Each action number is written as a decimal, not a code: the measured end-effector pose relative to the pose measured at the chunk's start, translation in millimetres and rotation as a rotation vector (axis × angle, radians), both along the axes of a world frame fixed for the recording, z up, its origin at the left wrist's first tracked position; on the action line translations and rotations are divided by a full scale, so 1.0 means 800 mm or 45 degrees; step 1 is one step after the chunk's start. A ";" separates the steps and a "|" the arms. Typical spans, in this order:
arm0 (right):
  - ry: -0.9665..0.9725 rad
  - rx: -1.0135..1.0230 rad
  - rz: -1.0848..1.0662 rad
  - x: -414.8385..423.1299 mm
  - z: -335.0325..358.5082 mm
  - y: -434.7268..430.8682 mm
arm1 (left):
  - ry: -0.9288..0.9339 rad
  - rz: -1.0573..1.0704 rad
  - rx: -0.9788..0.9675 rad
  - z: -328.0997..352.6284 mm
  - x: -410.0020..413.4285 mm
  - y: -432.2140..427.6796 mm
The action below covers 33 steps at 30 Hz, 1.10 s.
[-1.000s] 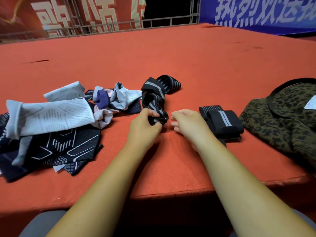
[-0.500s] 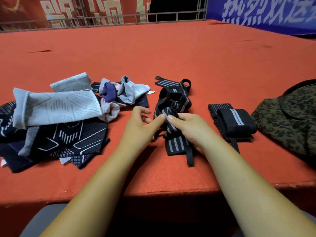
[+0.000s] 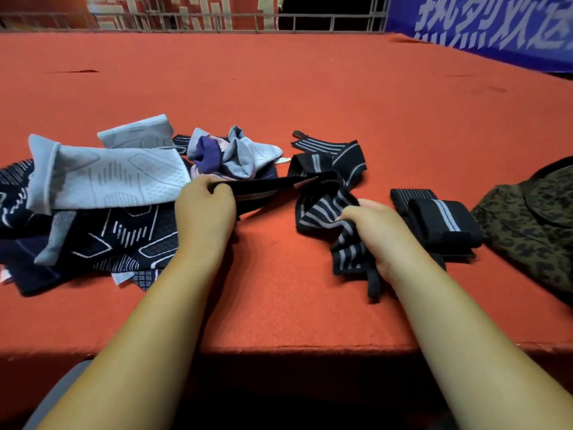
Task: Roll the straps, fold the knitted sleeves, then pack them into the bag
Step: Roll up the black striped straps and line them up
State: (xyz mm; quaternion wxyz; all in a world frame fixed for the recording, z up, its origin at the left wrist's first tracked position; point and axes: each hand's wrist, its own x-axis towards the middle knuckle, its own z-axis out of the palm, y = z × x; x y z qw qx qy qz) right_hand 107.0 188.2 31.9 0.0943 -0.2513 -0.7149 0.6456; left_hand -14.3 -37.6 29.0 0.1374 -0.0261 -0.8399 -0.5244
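A long black strap with grey stripes [image 3: 322,209] lies tangled in the middle of the red table. My left hand [image 3: 204,215] pinches one end of it and holds it stretched to the left. My right hand [image 3: 375,231] grips the other striped end near the table's front. A second strap [image 3: 440,221] sits rolled up just right of my right hand. The knitted sleeves [image 3: 102,181], pale grey and dark navy with white patterns, lie in a loose pile on the left. A leopard-print bag [image 3: 533,225] rests at the right edge.
The red felt table [image 3: 310,97] stretches far back to a metal railing [image 3: 325,23]. Its front edge [image 3: 294,349] runs just below my wrists. A blue banner [image 3: 496,29] hangs at the back right.
My hands, close together on the bunched strap before, have moved apart. The left hand pulled one end of the strap to the left, so the strap is partly unfolded.
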 end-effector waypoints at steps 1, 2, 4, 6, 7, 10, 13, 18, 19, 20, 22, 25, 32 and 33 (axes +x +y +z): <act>-0.001 -0.013 -0.051 0.001 0.001 0.001 | 0.034 0.052 0.007 0.001 -0.001 -0.004; 0.007 -0.011 -0.090 0.002 0.001 0.003 | 0.068 0.098 -0.024 0.003 -0.001 -0.006; 0.013 0.065 -0.112 0.004 0.003 0.006 | 0.183 0.149 -0.234 0.004 0.006 -0.004; 0.011 0.137 -0.070 0.006 0.004 0.006 | 0.448 0.041 -0.510 0.002 0.017 0.005; 0.005 0.165 -0.036 0.008 0.006 0.004 | 0.577 -0.119 -0.581 0.003 0.024 0.014; -0.008 0.317 0.124 0.016 0.010 0.001 | 0.503 -0.737 -0.501 0.005 0.042 0.043; -0.018 0.401 0.305 0.023 0.013 -0.002 | 0.353 -0.898 -0.538 -0.011 0.041 0.063; -0.094 0.479 0.401 0.031 0.012 0.007 | 0.393 -0.799 -0.634 -0.027 0.023 0.063; -0.106 0.474 0.403 0.033 0.013 0.008 | 0.386 -0.790 -0.609 -0.026 0.024 0.063; -0.118 0.464 0.413 0.033 0.013 0.009 | 0.386 -0.785 -0.568 -0.025 0.026 0.063; -0.142 0.364 0.452 0.036 0.016 0.007 | 0.426 -0.775 -0.509 -0.023 0.030 0.065; -0.131 0.111 0.425 0.034 0.015 0.011 | 0.502 -0.800 -0.483 -0.020 0.037 0.068; 0.031 -0.171 0.217 0.018 -0.013 0.014 | 0.631 -0.914 -0.441 -0.014 0.041 0.067; 0.066 -0.185 0.196 0.016 -0.015 0.014 | 0.701 -0.917 -0.459 -0.013 0.039 0.067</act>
